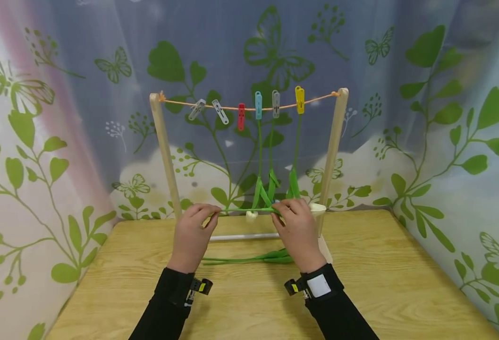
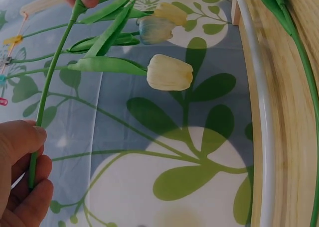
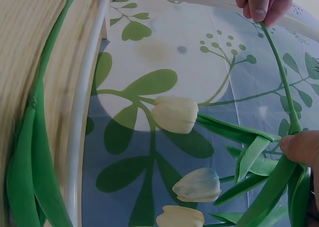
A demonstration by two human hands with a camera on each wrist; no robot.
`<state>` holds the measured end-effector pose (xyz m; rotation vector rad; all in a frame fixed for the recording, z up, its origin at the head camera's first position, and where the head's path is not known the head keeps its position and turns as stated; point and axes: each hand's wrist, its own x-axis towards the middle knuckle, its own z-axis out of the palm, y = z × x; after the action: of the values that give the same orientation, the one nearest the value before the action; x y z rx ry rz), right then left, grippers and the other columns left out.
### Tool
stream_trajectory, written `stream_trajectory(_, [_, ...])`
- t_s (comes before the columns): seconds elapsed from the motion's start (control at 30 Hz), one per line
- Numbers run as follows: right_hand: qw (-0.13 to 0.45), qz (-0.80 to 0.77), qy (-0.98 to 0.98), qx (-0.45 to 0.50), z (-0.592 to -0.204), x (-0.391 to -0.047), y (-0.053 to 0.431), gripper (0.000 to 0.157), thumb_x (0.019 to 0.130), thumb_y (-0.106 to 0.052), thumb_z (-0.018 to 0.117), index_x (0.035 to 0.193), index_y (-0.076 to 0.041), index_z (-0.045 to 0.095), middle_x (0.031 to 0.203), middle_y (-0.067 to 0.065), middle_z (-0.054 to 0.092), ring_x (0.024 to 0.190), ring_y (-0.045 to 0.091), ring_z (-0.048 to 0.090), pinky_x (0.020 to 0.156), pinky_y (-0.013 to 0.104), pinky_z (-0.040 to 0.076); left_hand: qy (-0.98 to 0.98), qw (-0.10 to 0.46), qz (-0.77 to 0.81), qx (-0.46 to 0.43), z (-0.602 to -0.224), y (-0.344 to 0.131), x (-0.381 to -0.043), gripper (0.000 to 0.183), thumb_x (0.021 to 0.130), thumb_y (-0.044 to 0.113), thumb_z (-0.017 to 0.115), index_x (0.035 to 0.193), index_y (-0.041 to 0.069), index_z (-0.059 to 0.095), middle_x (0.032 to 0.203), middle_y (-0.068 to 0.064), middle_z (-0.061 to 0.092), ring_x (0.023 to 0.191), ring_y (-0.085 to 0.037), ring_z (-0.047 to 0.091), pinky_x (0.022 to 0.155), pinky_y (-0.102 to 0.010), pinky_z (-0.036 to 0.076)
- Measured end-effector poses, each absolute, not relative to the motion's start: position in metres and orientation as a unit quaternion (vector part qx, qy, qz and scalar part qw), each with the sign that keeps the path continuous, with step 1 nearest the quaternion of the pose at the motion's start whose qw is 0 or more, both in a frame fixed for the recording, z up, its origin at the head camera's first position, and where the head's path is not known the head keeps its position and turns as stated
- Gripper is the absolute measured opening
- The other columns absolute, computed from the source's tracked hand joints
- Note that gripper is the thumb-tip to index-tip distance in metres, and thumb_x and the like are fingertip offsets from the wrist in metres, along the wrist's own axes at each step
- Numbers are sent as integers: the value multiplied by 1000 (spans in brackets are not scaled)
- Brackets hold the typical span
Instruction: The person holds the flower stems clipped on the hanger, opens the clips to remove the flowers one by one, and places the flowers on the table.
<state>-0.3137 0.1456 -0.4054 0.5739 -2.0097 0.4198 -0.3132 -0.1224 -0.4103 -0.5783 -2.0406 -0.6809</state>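
An artificial tulip with a white bloom (image 1: 317,209) lies level between my two hands. My left hand (image 1: 195,233) pinches the end of its green stem (image 2: 54,77) between thumb and fingers. Farther along, my right hand (image 1: 298,231) grips it where the leaves (image 3: 271,197) begin, with the bloom sticking out beyond. Behind it, three tulips hang head down from a blue clothespin (image 1: 258,105), a grey clothespin (image 1: 276,104) and a yellow clothespin (image 1: 300,100). Their blooms show in the wrist views: a cream bloom (image 2: 169,72), a bluish bloom (image 2: 155,30) and a yellowish bloom (image 2: 170,13).
An orange cord (image 1: 228,108) spans the wooden frame's posts (image 1: 333,146). It also carries another grey clothespin (image 1: 197,109), a whitish clothespin (image 1: 220,112) and a red clothespin (image 1: 241,116). More green stems (image 1: 245,259) lie on the wooden table (image 1: 241,302) before a white rod (image 1: 245,237). A patterned curtain hangs behind.
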Motion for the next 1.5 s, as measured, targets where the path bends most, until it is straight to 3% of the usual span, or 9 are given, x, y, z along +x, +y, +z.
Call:
stream_trajectory(0.17, [477,172,-828,238,-409,-313,144,22,83,-6,88,103,-4,80,99,11,69,92,30,63,78,40,61,-830,433,-261,-234,-410,-125,-310,16,93,5,78,108,13,79,106,-3,71,98,-21,68,83,-30,60])
stream_trajectory(0.87, [420,189,-860,219,-428,-308,136,18,82,-7,89,98,-9,81,96,5,69,90,24,62,76,34,60,-863,397,-229,-213,-432,-131,-304,18,90,8,82,106,16,80,101,0,72,87,-17,71,70,-28,62])
stream_trajectory(1.23, [386,161,-889,189,-424,-311,135,18,82,-11,90,98,-10,82,95,6,73,90,26,66,82,40,63,-884,353,-227,-204,-427,-127,-308,13,91,9,82,101,17,80,93,2,70,80,-15,68,65,-28,59])
stream_trajectory(1.5, [351,143,-907,185,-421,-309,133,15,82,-12,90,94,-11,81,94,5,73,85,25,66,73,36,61,-888,336,-235,-207,-429,-126,-310,12,91,6,81,98,15,78,92,2,68,83,-19,70,67,-31,60])
